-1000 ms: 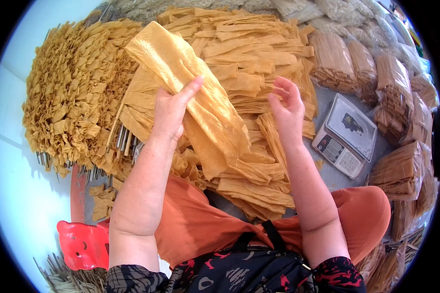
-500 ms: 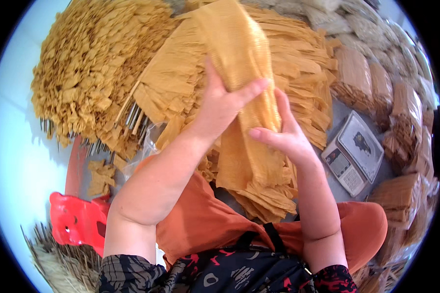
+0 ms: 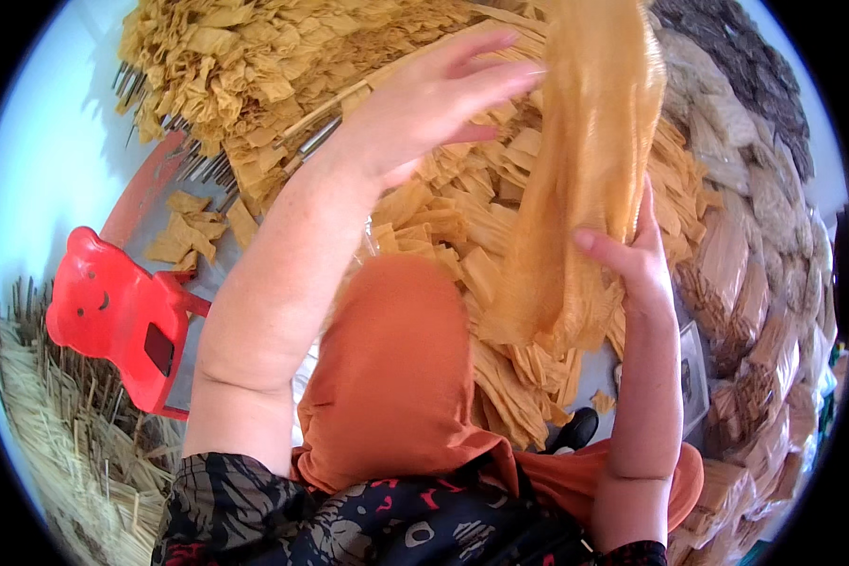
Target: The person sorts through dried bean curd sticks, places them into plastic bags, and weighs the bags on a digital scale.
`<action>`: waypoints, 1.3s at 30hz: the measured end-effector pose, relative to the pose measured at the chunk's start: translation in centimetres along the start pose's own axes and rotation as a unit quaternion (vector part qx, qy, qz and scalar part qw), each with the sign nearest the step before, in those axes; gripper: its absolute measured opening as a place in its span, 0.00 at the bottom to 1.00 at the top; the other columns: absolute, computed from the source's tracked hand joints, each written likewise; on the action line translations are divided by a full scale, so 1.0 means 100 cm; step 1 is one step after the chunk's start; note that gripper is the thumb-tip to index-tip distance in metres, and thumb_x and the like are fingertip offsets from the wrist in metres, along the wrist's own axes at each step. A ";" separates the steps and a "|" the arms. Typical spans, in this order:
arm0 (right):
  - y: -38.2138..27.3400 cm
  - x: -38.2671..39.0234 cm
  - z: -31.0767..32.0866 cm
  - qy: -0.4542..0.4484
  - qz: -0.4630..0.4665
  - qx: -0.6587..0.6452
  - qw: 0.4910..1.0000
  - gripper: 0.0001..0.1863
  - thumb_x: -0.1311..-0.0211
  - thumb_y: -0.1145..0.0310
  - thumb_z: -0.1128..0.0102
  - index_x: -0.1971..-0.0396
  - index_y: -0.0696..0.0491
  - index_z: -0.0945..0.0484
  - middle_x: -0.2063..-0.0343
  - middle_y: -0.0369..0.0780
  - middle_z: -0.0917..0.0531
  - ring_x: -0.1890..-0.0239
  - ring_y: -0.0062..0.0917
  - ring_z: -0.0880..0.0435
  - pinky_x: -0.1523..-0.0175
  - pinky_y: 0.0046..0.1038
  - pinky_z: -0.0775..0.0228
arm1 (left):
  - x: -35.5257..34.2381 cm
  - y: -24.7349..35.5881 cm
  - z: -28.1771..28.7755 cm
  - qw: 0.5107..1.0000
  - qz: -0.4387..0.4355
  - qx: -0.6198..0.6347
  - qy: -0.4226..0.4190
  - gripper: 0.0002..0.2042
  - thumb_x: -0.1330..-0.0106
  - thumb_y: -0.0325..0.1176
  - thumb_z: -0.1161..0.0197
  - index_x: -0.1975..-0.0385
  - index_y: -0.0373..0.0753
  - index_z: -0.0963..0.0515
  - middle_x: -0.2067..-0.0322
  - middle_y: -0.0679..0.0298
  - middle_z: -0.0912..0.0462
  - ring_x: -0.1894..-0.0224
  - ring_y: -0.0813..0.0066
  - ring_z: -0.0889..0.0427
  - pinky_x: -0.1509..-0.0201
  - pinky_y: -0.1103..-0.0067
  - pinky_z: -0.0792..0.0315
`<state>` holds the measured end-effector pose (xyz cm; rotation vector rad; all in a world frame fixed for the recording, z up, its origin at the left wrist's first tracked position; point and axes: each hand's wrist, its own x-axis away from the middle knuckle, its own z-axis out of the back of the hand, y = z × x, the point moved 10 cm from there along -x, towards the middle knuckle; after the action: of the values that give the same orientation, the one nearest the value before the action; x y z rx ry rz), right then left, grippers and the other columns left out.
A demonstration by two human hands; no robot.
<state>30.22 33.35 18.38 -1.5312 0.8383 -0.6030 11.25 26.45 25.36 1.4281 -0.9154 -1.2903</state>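
My right hand [image 3: 637, 259] grips the lower right edge of a long bundle of golden-yellow, thin wrinkled sheets [image 3: 585, 179], thumb in front and fingers behind. The bundle hangs lengthwise, its top running out of view. To its left, my left hand [image 3: 443, 104] is raised and open, fingers apart, the fingertips close to the bundle's edge. Beneath both hands lies a spread heap of similar yellow folded strips [image 3: 443, 212], partly hidden by the bundle and my knee.
A large yellow pile [image 3: 245, 57] stands far left, with rods [image 3: 208, 165] under it. A red bear-shaped chair [image 3: 113, 302] is at left. Clear-wrapped brown packages [image 3: 726, 255] line the right side. My right forearm partly hides a scale [image 3: 693, 377].
My left hand has let go of the bundle and opened to its left. The bundle has shifted right in my right hand. The view has turned, and my left knee is raised.
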 end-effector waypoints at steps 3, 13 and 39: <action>0.029 -0.024 -0.020 -0.050 -0.011 0.094 0.994 0.56 0.59 0.75 0.25 0.29 0.55 0.49 0.39 0.42 0.29 0.36 0.28 0.31 0.34 0.29 0.39 | 0.032 -0.080 0.099 0.953 0.114 -0.222 0.174 0.33 0.33 0.49 0.39 0.32 0.40 0.38 0.42 0.57 0.29 0.42 0.69 0.28 0.38 0.70 0.30; 0.117 -0.068 -0.081 -0.260 -0.041 0.469 0.843 0.54 0.59 0.66 0.25 0.29 0.51 0.47 0.43 0.51 0.26 0.41 0.40 0.25 0.37 0.32 0.35 | 0.171 -0.299 0.181 0.894 0.256 -0.273 0.246 0.19 0.36 0.44 0.34 0.54 0.35 0.21 0.67 0.60 0.19 0.66 0.67 0.21 0.60 0.72 0.27; 0.168 -0.076 -0.221 -0.324 0.276 0.548 0.720 0.36 0.42 0.47 0.38 0.35 0.44 0.35 0.33 0.49 0.37 0.31 0.44 0.38 0.27 0.46 0.52 | 0.184 -0.211 0.178 0.870 0.075 -0.291 0.390 0.09 0.34 0.33 0.38 0.60 0.35 0.18 0.70 0.60 0.22 0.72 0.70 0.23 0.66 0.78 0.30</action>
<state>5.56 25.77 5.52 -0.2613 0.2111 -0.0095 -4.88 11.16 0.75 1.1854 -0.0607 -0.6612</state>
